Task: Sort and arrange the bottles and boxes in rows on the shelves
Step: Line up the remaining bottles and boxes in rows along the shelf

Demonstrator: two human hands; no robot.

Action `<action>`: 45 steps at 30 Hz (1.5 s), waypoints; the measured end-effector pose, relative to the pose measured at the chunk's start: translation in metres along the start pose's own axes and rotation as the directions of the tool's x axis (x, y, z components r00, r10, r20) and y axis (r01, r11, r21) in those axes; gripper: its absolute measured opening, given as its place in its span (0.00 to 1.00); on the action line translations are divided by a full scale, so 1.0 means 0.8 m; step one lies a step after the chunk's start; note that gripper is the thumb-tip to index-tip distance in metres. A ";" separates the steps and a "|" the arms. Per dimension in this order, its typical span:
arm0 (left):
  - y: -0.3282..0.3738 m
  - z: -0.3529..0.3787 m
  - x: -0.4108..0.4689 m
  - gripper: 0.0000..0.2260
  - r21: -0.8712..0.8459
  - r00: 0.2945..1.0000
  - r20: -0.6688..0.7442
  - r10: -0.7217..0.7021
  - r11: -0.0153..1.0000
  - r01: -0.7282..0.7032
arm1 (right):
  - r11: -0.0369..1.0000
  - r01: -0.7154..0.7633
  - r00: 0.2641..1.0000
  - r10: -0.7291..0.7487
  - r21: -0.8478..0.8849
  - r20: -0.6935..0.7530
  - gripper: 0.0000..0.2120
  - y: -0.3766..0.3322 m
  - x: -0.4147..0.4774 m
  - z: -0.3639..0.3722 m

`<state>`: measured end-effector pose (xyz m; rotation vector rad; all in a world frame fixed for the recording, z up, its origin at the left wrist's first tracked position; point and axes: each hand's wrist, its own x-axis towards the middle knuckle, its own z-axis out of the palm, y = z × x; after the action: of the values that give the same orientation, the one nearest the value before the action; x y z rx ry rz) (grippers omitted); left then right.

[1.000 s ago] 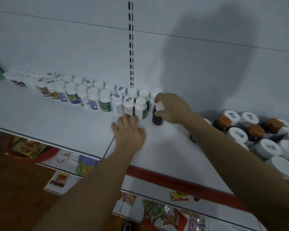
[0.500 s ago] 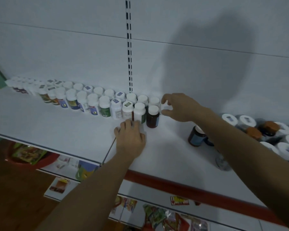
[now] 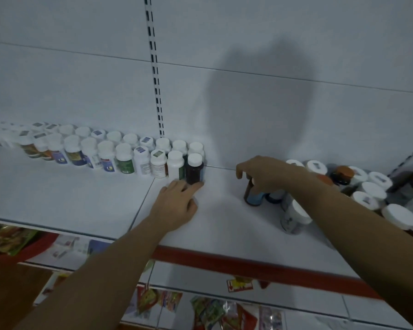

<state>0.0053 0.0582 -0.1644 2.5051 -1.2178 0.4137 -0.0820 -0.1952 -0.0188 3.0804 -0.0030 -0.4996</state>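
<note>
A shop: white slotted retail shelving (image 3: 57,206) stocked with rowed supplement bottles (image 3: 124,158) and snack packets (image 3: 210,310) below.

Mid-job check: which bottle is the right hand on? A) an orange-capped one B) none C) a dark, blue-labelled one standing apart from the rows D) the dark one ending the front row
C: the right hand curls over the top of the dark blue-labelled bottle, right of the rows; the left hand touches the front row's end bottle.

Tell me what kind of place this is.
Likely a shop or pharmacy: a slotted upright as on store racking, rows of pill-style bottles, and a red edge strip.
</note>
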 end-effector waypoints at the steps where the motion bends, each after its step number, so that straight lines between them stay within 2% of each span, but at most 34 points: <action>1: 0.001 -0.001 0.000 0.25 -0.004 1.000 0.000 -0.015 1.000 0.015 | 0.999 0.002 0.999 -0.001 0.049 -0.032 0.23 0.002 0.001 0.002; 6: 0.004 -0.007 0.001 0.25 -0.023 0.999 0.020 -0.040 0.999 0.040 | 0.971 0.054 0.975 -0.001 0.233 -0.222 0.21 -0.011 0.025 -0.005; 13: 0.002 -0.010 0.002 0.23 -0.046 0.999 0.018 -0.034 0.998 0.035 | 0.913 0.057 0.873 0.151 0.405 -0.463 0.19 -0.044 0.090 -0.004; 20: 0.000 -0.009 0.003 0.25 -0.060 0.999 0.017 -0.032 0.998 0.033 | 0.881 0.033 0.782 0.271 0.472 -0.561 0.15 -0.063 0.120 0.012; 23: -0.001 -0.006 0.002 0.25 -0.060 1.000 -0.004 -0.027 0.998 0.027 | 0.879 0.040 0.758 0.283 0.475 -0.588 0.18 -0.064 0.110 0.019; 27: -0.002 -0.005 -0.002 0.25 -0.060 1.000 -0.026 -0.016 0.998 0.015 | 0.910 0.049 0.789 0.217 0.411 -0.574 0.20 -0.054 0.070 0.008; 30: -0.004 -0.003 0.003 0.26 -0.044 1.000 0.011 -0.021 0.999 0.022 | 0.954 0.007 0.830 0.162 0.301 -0.534 0.15 -0.028 0.034 -0.009; 33: -0.003 -0.006 0.011 0.27 -0.015 0.994 0.108 -0.015 1.000 0.017 | 0.977 -0.078 0.893 0.157 0.198 -0.422 0.13 -0.012 0.001 -0.020; 36: 0.004 -0.008 0.025 0.25 -0.019 0.969 0.230 -0.086 0.996 0.093 | 0.981 -0.152 0.929 0.183 0.119 -0.321 0.15 -0.001 -0.023 -0.020; 41: 0.017 -0.002 0.019 0.19 -0.063 0.974 0.133 -0.183 0.979 0.193 | 0.952 -0.267 0.906 0.302 0.152 -0.297 0.15 0.028 -0.055 -0.012; 45: 0.015 0.002 0.016 0.14 -0.122 0.997 0.036 -0.069 0.990 0.073 | 0.919 -0.352 0.891 0.387 0.179 -0.238 0.16 0.043 -0.072 -0.005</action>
<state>0.0031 0.0416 -0.1592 2.4495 -1.1255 0.2738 -0.1350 -0.2289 0.0036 3.1256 -0.6320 -0.0626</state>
